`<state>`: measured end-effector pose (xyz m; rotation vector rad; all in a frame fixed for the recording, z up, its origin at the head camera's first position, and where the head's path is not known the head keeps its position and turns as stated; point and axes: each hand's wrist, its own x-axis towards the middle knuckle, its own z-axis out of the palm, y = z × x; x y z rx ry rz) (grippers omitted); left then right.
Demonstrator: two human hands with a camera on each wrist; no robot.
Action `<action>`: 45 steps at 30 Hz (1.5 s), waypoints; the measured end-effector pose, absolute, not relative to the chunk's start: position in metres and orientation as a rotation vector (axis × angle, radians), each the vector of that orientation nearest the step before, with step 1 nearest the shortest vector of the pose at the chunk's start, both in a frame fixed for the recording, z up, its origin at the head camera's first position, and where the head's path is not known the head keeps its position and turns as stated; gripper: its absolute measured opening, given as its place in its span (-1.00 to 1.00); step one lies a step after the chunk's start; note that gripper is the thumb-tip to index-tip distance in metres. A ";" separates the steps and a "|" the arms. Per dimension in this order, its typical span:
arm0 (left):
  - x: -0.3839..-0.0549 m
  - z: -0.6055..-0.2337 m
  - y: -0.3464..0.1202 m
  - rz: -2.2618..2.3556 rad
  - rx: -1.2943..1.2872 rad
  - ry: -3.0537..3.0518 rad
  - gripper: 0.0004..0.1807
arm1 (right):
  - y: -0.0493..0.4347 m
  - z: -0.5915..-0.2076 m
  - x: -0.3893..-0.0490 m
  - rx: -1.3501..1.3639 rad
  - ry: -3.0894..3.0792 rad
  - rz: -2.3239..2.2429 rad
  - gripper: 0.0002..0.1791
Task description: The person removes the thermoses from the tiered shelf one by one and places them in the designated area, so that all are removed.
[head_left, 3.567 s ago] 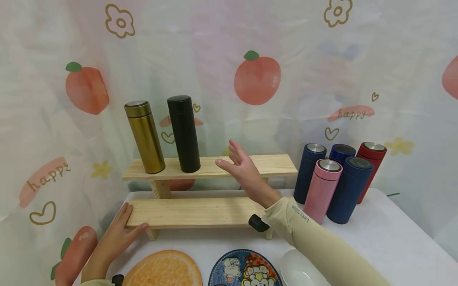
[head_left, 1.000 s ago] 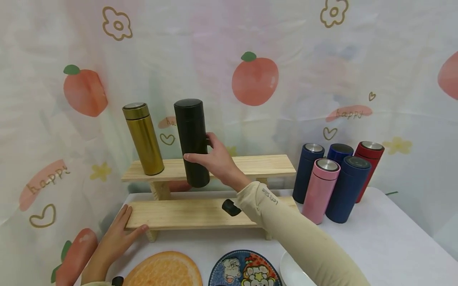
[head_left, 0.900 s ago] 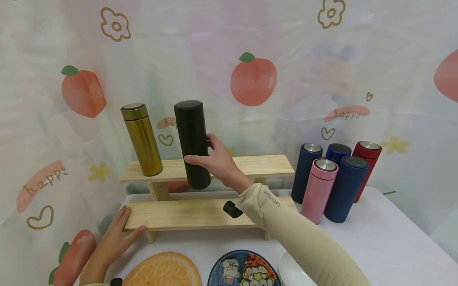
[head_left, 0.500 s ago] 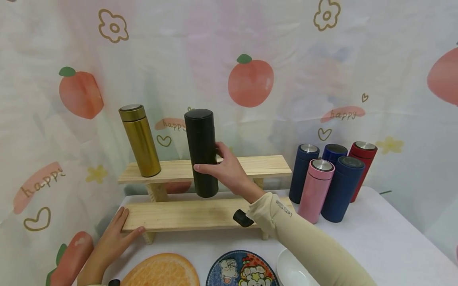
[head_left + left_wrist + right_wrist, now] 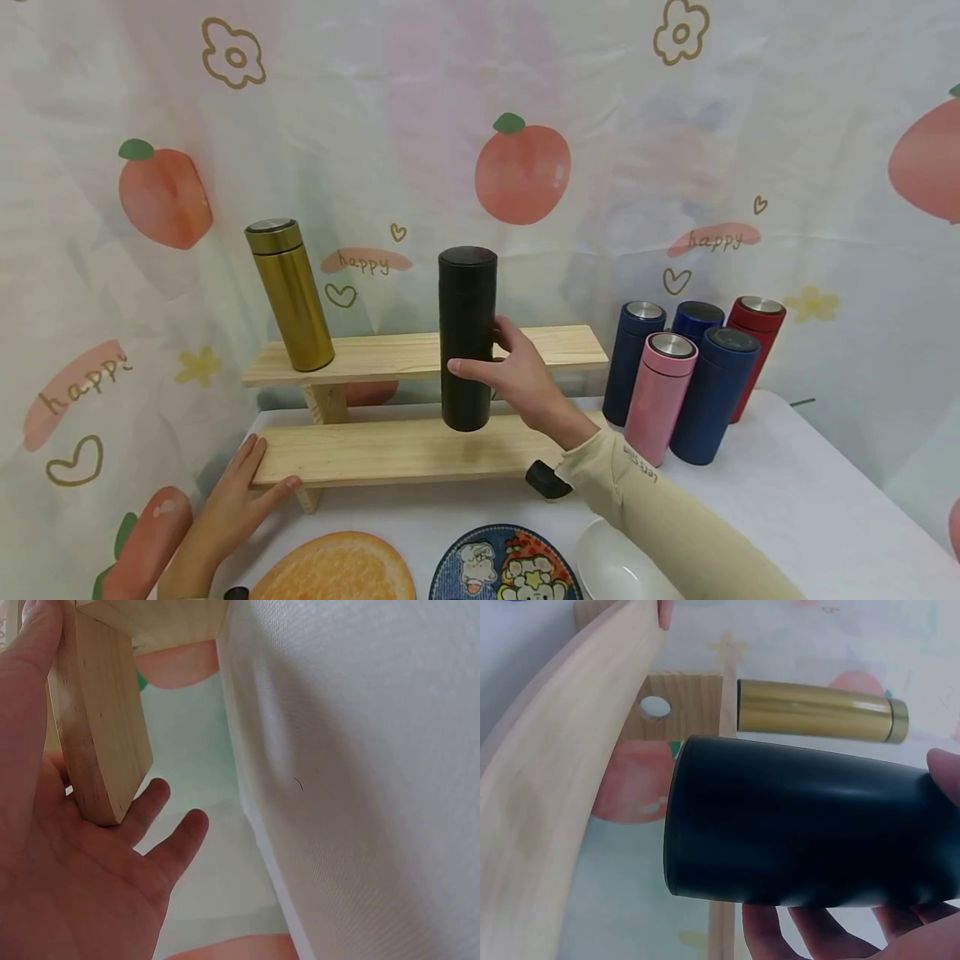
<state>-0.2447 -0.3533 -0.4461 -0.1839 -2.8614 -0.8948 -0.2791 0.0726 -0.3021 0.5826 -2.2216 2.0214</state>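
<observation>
In the head view my right hand (image 5: 528, 385) grips a black thermos bottle (image 5: 467, 304) upright, thumb in front and fingers behind. Its base appears just over or on the lower board; contact cannot be told. The right wrist view shows the black bottle (image 5: 802, 821) close up, with a gold thermos (image 5: 814, 710) beyond it. On the upper board (image 5: 390, 354) the gold thermos (image 5: 290, 296) stands at the left end. My left hand (image 5: 228, 508) rests against the left end of the lower board (image 5: 375, 450). In the left wrist view two fingers (image 5: 180, 844) extend past the board end (image 5: 101, 735).
Several thermoses stand at the right of the white table: a pink one (image 5: 662, 396), navy ones (image 5: 714, 400) and a red one (image 5: 759, 333). In front of the rack lie an orange round mat (image 5: 337, 575), a cartoon mat (image 5: 506, 567) and a white bowl (image 5: 622, 567).
My right hand has taken hold of the black thermos and lifted it off the upper board, then moved it right and down to the lower board. My left hand has stayed at the board end.
</observation>
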 end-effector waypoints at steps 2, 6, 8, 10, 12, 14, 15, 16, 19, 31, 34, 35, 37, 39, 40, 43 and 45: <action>-0.245 -0.446 -0.354 -0.898 -0.188 -2.856 0.16 | 0.080 -0.304 -0.277 0.565 -2.221 2.026 -0.18; -0.245 -0.446 -0.354 -0.914 -0.184 -2.854 0.16 | 0.093 -0.310 -0.274 0.518 -2.230 2.037 -0.16; -0.245 -0.447 -0.354 -0.914 -0.184 -2.857 0.16 | 0.100 -0.313 -0.273 0.488 -2.245 2.035 -0.15; -0.245 -0.447 -0.354 -0.914 -0.187 -2.857 0.16 | 0.107 -0.316 -0.271 0.467 -2.254 2.037 -0.14; -0.245 -0.447 -0.354 -0.908 -0.187 -2.858 0.16 | 0.113 -0.318 -0.269 0.454 -2.262 2.041 -0.13; -0.245 -0.448 -0.354 -0.906 -0.190 -2.857 0.16 | 0.120 -0.320 -0.267 0.441 -2.263 2.043 -0.11; -0.245 -0.448 -0.353 -0.905 -0.193 -2.855 0.16 | 0.124 -0.321 -0.266 0.433 -2.266 2.042 -0.10; -0.245 -0.447 -0.353 -0.902 -0.195 -2.853 0.16 | 0.127 -0.322 -0.265 0.424 -2.270 2.039 -0.09; -0.245 -0.446 -0.353 -0.903 -0.201 -2.849 0.16 | 0.135 -0.325 -0.260 0.383 -2.294 2.012 -0.05; -0.244 -0.445 -0.351 -0.890 -0.189 -2.853 0.15 | 0.167 -0.336 -0.241 0.331 -2.355 1.906 0.01; -0.244 -0.446 -0.351 -0.893 -0.198 -2.849 0.15 | 0.175 -0.338 -0.237 0.311 -2.347 1.900 0.02; -0.244 -0.446 -0.351 -0.893 -0.202 -2.846 0.15 | 0.178 -0.338 -0.235 0.308 -2.346 1.897 0.02; -0.244 -0.447 -0.352 -0.893 -0.205 -2.844 0.14 | 0.183 -0.339 -0.233 0.304 -2.342 1.893 0.02; -0.244 -0.447 -0.353 -0.889 -0.203 -2.843 0.14 | 0.188 -0.338 -0.230 0.298 -2.353 1.874 0.01; -0.245 -0.447 -0.353 -0.885 -0.204 -2.840 0.15 | 0.191 -0.338 -0.229 0.289 -2.359 1.864 0.00; -0.245 -0.448 -0.354 -0.886 -0.204 -2.835 0.15 | 0.199 -0.337 -0.226 0.261 -2.363 1.840 0.00; -0.246 -0.448 -0.354 -0.886 -0.208 -2.831 0.15 | 0.205 -0.335 -0.224 0.246 -2.360 1.838 0.01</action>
